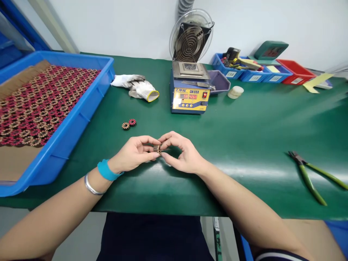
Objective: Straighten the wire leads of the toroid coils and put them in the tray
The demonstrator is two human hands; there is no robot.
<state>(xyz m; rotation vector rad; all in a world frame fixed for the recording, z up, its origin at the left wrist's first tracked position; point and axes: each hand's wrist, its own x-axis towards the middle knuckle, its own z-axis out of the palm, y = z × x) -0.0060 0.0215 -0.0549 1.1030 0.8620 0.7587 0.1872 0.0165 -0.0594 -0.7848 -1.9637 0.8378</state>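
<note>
One green desk (244, 137) spreads beneath the fingers and well out to both sides. Off to their left, a blue tray (81, 119) holds rows of ring-shaped coils, pink and tan. Beyond the fingers stands a blue-and-yellow heating unit (190, 98), and well to their right lie green-handled pliers (308, 181), jaws pointing away. White gloves (144, 88) lie beyond and left of the fingers; nearer them, two loose rings (125, 126) sit close together. Between the fingers themselves is the wound ring (157, 148), tilted up on edge just above the desk: the left hand (130, 154) pinches one side between thumb and fingertips, while the right hand (185, 152) closes narrowly on the other, around what look like thin wire ends. It will probably feel light yet dense for its size, with a stiff core and smooth windings that could slip if squeezed off-centre. The fine ends are likely its weakest part, easily bent, so the safest hold seems to be across the rim, fingertips opposed, pressing gently enough to spare the turns.
</note>
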